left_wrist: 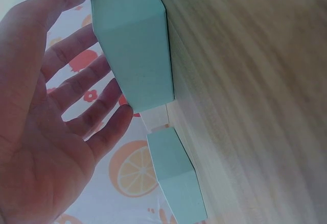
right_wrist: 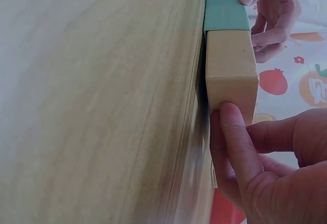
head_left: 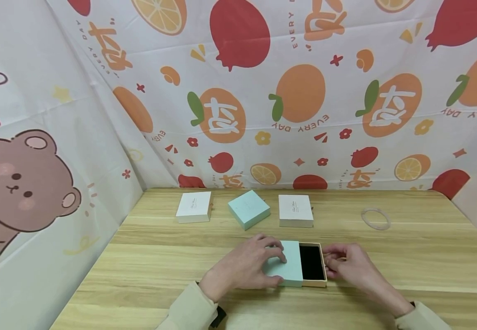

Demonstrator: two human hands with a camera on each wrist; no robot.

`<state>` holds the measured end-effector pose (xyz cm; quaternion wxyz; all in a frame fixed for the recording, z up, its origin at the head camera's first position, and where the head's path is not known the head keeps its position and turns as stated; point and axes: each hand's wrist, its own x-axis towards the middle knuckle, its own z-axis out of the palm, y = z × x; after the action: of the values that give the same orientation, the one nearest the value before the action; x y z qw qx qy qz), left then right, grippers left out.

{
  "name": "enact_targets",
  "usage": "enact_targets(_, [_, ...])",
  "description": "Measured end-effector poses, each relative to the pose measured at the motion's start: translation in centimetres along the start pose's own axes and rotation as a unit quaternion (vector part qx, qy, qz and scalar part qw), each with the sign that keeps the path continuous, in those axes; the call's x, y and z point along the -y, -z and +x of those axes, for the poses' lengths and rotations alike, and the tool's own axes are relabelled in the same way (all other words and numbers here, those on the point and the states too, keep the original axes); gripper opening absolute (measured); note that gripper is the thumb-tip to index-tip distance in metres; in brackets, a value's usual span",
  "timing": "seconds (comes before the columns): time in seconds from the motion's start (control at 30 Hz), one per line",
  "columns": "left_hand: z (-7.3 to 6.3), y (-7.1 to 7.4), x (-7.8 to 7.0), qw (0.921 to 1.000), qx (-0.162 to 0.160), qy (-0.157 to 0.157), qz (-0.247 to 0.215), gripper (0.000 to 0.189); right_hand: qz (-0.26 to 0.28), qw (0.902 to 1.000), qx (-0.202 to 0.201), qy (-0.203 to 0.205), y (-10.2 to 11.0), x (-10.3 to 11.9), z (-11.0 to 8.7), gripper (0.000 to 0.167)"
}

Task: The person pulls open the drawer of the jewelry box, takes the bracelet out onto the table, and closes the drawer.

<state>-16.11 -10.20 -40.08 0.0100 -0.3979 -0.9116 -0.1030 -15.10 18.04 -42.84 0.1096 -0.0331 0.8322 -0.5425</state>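
In the head view a light-blue drawer box [head_left: 292, 261] lies on the table, its cream inner drawer [head_left: 320, 283] partly out to the right, showing black lining [head_left: 312, 262]. My left hand [head_left: 251, 263] holds the blue sleeve from above, fingers bent over its top and thumb at the near edge. In the left wrist view the palm stays apart from the sleeve [left_wrist: 133, 55]. My right hand [head_left: 352, 266] is at the drawer's outer end. The right wrist view shows its thumb against that end face [right_wrist: 232, 91], the fingers pinching there; what lies between the fingertips is hidden.
Behind stand a white box [head_left: 194, 207], a turned light-blue box [head_left: 249, 209] and another white box [head_left: 296, 211]. A pale ring [head_left: 376, 219] lies at the back right. Printed cloth [head_left: 259, 133] hangs behind the wooden table [head_left: 139, 270].
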Motion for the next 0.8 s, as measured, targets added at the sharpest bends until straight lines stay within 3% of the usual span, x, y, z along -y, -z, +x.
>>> enact_targets(0.8, [0.00, 0.10, -0.02, 1.0000, 0.002, 0.000, -0.001, 0.030, 0.009, 1.0000, -0.002, 0.001, -0.52, 0.19, 0.06, 0.031])
